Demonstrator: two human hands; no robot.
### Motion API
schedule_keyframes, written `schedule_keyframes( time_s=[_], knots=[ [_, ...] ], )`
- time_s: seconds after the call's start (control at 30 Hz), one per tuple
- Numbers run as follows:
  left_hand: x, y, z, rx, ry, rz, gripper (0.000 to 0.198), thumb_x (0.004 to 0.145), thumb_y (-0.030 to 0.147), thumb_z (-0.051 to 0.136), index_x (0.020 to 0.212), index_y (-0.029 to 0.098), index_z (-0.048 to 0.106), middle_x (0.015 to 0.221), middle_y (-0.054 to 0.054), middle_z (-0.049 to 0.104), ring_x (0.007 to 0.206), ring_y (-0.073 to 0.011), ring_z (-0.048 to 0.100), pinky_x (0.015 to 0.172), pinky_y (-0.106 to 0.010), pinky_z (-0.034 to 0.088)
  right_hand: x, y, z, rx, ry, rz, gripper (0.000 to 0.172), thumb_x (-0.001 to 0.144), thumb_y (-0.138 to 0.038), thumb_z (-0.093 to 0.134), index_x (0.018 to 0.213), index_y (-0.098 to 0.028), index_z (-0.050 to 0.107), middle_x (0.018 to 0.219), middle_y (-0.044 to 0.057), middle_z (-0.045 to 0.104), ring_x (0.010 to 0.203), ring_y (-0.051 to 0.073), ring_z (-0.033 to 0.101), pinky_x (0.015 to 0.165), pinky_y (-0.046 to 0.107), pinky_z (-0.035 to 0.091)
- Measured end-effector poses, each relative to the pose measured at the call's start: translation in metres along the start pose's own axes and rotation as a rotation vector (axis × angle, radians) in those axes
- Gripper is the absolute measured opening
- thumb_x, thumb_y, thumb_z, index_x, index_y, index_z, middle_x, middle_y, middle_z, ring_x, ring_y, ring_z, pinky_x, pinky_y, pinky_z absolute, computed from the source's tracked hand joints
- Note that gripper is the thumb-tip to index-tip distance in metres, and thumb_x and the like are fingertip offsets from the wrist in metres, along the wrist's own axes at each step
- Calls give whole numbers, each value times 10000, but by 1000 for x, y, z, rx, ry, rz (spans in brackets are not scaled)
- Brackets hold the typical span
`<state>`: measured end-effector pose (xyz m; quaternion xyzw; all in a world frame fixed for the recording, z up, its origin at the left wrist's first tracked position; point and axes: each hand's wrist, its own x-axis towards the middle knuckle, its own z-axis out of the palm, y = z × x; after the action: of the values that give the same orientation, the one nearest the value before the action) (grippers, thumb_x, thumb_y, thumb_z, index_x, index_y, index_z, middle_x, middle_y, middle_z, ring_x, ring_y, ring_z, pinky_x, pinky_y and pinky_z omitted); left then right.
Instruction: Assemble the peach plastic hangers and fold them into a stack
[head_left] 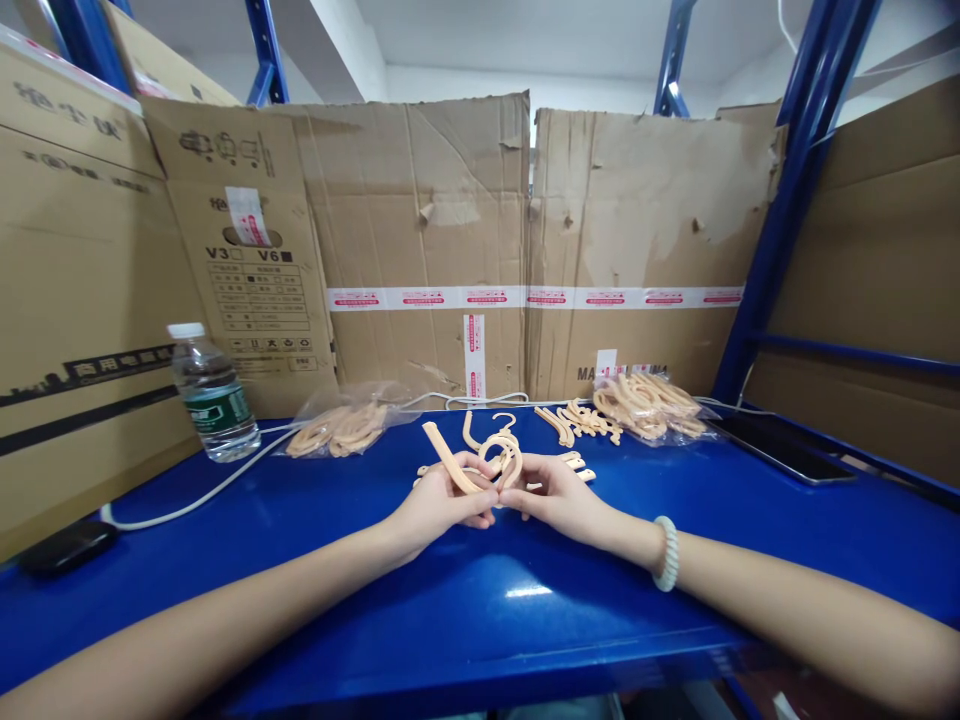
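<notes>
My left hand (442,503) and my right hand (556,497) meet over the middle of the blue shelf surface (480,610). Both pinch the same peach-coloured plastic hook piece (480,462), which rises between them with a straight arm to the left and a curled loop on the right. More loose peach pieces (574,463) lie just behind my hands. A white bead bracelet (666,553) is on my right wrist.
A water bottle (212,392) stands at the left, a clear bag of peach pieces (345,425) behind centre, another heap in a bag (649,405) at back right. A white cable (195,500) runs to a black device (67,545). A dark tablet (784,447) lies right. Cardboard walls (420,240) surround.
</notes>
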<state>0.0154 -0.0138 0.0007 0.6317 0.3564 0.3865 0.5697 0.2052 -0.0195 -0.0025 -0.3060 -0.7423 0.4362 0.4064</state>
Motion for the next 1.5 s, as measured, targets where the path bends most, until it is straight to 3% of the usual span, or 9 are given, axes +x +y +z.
schedule_keyframes(
  time_s=[0.33, 0.47, 0.6, 0.73, 0.83, 1.0, 1.13, 1.3, 1.5],
  knots=[
    [0, 1, 1, 10, -20, -24, 343, 581, 284, 827, 777, 143, 584, 655, 17, 666, 600, -114, 633, 629, -232, 520, 3, -4, -3, 2, -3, -39, 318, 752, -433, 710, 757, -153, 558, 680, -7, 587, 567, 98, 525, 546, 226, 424],
    [0, 2, 0, -19, -9, -72, 324, 599, 298, 820, 818, 127, 653, 724, -8, 684, 634, -110, 634, 665, -232, 526, 8, -12, -20, -62, 28, -37, 322, 790, -461, 650, 813, -147, 586, 697, 15, 610, 588, 115, 547, 547, 237, 441],
    [-1, 7, 0, -76, -1, -104, 319, 592, 292, 826, 821, 118, 689, 711, -10, 668, 658, -115, 643, 694, -227, 526, 18, -10, -66, -451, 167, -202, 228, 856, -375, 570, 820, -154, 616, 759, 42, 639, 677, 147, 577, 621, 266, 458],
    [-2, 10, 1, -72, -8, -116, 296, 603, 274, 818, 811, 107, 689, 717, -19, 662, 649, -111, 636, 698, -232, 520, 24, 6, -110, -998, 108, -217, 102, 838, -201, 573, 837, -177, 672, 829, 62, 673, 820, 199, 595, 763, 319, 455],
    [-1, 9, 0, -53, -27, -103, 254, 622, 253, 799, 795, 105, 685, 716, -20, 654, 641, -101, 618, 656, -211, 499, 28, 20, -122, -1161, 33, -152, 146, 806, -135, 590, 891, -180, 700, 922, 80, 684, 923, 224, 597, 830, 323, 450],
    [2, 6, -2, 4, -24, -63, 198, 653, 214, 755, 815, 113, 703, 646, -10, 629, 603, -83, 558, 531, -170, 405, 31, 31, -121, -1261, -27, -120, 195, 791, -103, 592, 908, -179, 728, 953, 81, 689, 956, 228, 594, 857, 304, 448],
    [2, 4, -2, -23, 9, -48, 186, 610, 183, 771, 773, 119, 708, 667, -3, 631, 547, -57, 494, 499, -175, 363, 31, 33, -119, -1261, 0, -123, 174, 797, -103, 581, 832, -166, 739, 891, 81, 703, 918, 227, 605, 842, 303, 457],
    [1, 3, -2, -41, 9, -53, 199, 591, 209, 799, 738, 122, 697, 700, -17, 650, 587, -78, 533, 556, -201, 417, 34, 37, -120, -1102, 47, -180, 149, 773, -116, 592, 732, -173, 723, 835, 73, 715, 879, 225, 623, 841, 329, 460],
    [1, 2, -3, -94, -8, -53, 262, 573, 234, 826, 744, 128, 658, 692, -20, 665, 582, -77, 561, 592, -208, 444, 35, 31, -113, -292, 452, -93, 192, 771, -341, 643, 773, -152, 672, 651, 43, 673, 594, 162, 625, 573, 263, 493]
  ],
)
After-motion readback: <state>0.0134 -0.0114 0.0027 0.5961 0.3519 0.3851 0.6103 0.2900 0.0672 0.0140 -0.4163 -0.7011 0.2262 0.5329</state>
